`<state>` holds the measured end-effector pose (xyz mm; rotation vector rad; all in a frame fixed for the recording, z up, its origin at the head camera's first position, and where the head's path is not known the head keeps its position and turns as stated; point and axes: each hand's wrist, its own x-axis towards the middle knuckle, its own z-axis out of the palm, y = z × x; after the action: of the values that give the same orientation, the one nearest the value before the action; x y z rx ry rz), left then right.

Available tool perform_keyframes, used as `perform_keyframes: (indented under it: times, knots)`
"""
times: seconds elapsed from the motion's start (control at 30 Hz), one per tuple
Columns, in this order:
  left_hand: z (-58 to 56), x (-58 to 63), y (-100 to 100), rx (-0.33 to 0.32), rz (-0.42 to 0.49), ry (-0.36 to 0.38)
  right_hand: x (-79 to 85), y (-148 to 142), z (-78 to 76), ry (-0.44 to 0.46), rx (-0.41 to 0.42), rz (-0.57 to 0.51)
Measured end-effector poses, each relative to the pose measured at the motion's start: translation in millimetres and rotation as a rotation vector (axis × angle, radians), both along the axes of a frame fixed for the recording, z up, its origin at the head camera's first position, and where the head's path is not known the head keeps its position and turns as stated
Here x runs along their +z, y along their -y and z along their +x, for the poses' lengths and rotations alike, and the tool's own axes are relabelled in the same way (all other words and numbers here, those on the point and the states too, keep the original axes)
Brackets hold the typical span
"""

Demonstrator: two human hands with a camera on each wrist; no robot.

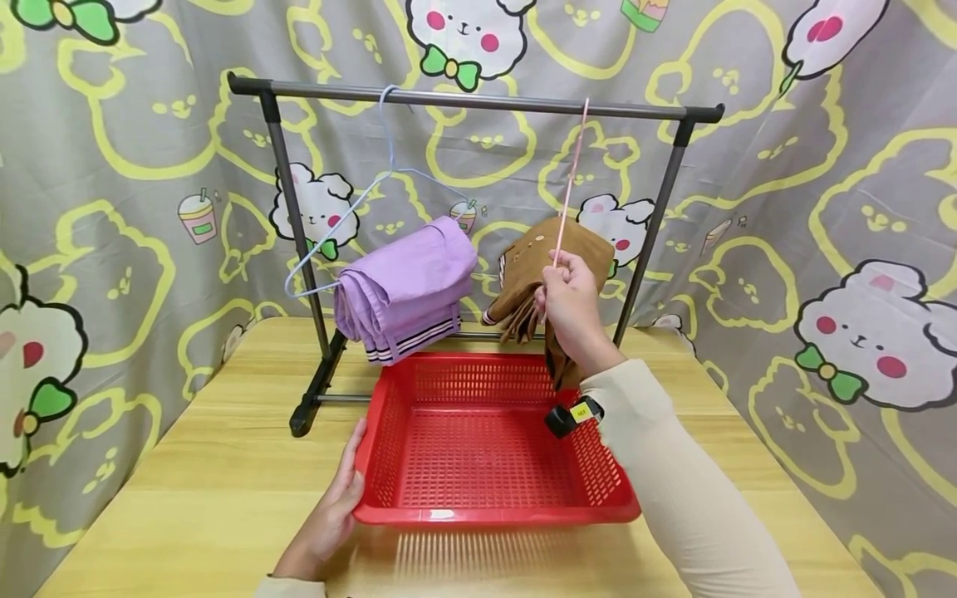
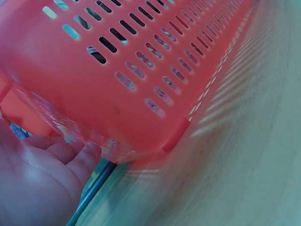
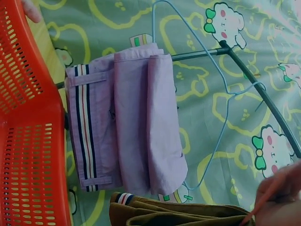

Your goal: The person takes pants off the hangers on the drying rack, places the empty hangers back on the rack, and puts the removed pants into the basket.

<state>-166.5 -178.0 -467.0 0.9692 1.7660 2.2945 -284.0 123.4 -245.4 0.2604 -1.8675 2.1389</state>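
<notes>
My right hand (image 1: 571,303) pinches the lower end of a pink hanger (image 1: 571,178), whose top meets the rack's rail. Brown folded trousers (image 1: 591,249) with a striped trim hang on that hanger, bunched around my fingers. At the lower left, my left hand (image 1: 332,507) holds the side rim of a red plastic basket (image 1: 497,517); in the left wrist view its fingers (image 2: 84,162) go in under the rim. Purple folded trousers (image 1: 407,278) with belt loops and a striped waistband hang over a pale blue hanger (image 1: 390,133) on the rail's left half.
The dark metal rack (image 1: 486,101) stands on a light wooden table (image 1: 202,498), its left foot (image 1: 302,415) beside the basket. A patterned curtain (image 1: 120,208) surrounds the table at the back and sides. A black wrist camera (image 1: 571,415) hangs over the basket's right part.
</notes>
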Motion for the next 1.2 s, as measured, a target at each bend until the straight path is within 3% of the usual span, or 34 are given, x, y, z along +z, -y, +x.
perform_keyframes:
  times: [0.17,0.6,1.2]
  knots:
    - [0.2,0.3,-1,-0.009,0.008,0.007,-0.2,1,2.0,-0.032,-0.012,0.008]
    - [0.4,0.3,-1,-0.011,0.000,0.033,8.3,-8,4.2,0.012,-0.099,0.059]
    - [0.0,-0.9,0,0.010,-0.031,0.054,11.4,-14,8.0,-0.035,-0.078,0.025]
